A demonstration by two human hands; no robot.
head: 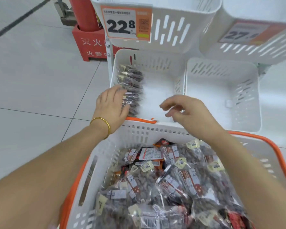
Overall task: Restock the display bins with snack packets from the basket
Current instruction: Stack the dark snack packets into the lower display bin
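A white basket with orange handles [135, 134] sits right below me, piled with several clear snack packets [175, 177] of dark pieces. Ahead stands a white display bin [162, 63] with a row of upright snack packets [130, 80] along its left wall. My left hand [111, 104], with a gold bangle at the wrist, lies against the near end of that row, fingers spread on the packets. My right hand [186, 111] hovers over the bin's near edge, fingers loosely curled and holding nothing.
A second white bin [244, 96] with nothing in it stands to the right. Two upper bins [180, 27] carry price tags reading 22.8 [125, 23] and about 27. A red fire-extinguisher stand [91, 42] is at the back left on the tiled floor.
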